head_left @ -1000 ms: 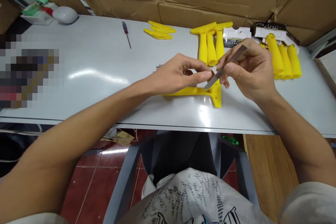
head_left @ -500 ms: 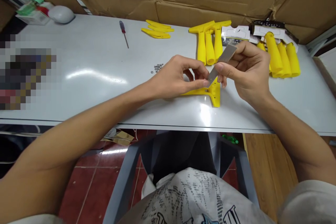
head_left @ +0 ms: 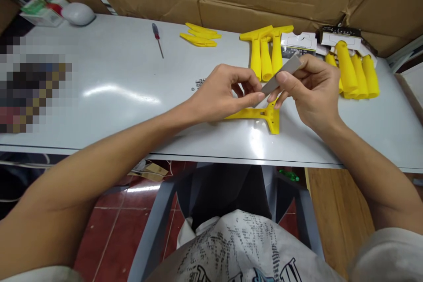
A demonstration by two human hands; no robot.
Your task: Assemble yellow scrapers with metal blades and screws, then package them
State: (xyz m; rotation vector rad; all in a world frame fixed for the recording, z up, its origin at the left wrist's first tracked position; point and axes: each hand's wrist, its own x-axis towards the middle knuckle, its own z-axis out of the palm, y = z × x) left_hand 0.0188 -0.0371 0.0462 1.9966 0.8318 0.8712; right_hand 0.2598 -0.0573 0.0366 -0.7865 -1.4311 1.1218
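Observation:
A flat grey scraper blade (head_left: 280, 76) is held slantwise above the table between my two hands. My right hand (head_left: 315, 90) pinches its upper right part between thumb and fingers. At its lower left end, my left hand (head_left: 228, 92) has thumb and fingers closed on the blade. Beneath them a yellow T-shaped scraper handle (head_left: 272, 119) lies on the table, its grip partly hidden by my left hand. Small metal screws (head_left: 199, 83) lie just behind my left hand, partly covered by it.
A screwdriver (head_left: 157, 39) and several thin yellow pieces (head_left: 201, 35) lie towards the back. More yellow scraper handles (head_left: 256, 55) stand in a group by printed card packaging (head_left: 299, 43). Further yellow handles (head_left: 346, 70) are at the right. Cardboard (head_left: 238, 9) lines the back of the white table (head_left: 119, 114).
The blade has tilted closer to level, its lower end shifting slightly left between my hands. The fingers of my right hand have moved a little along its underside.

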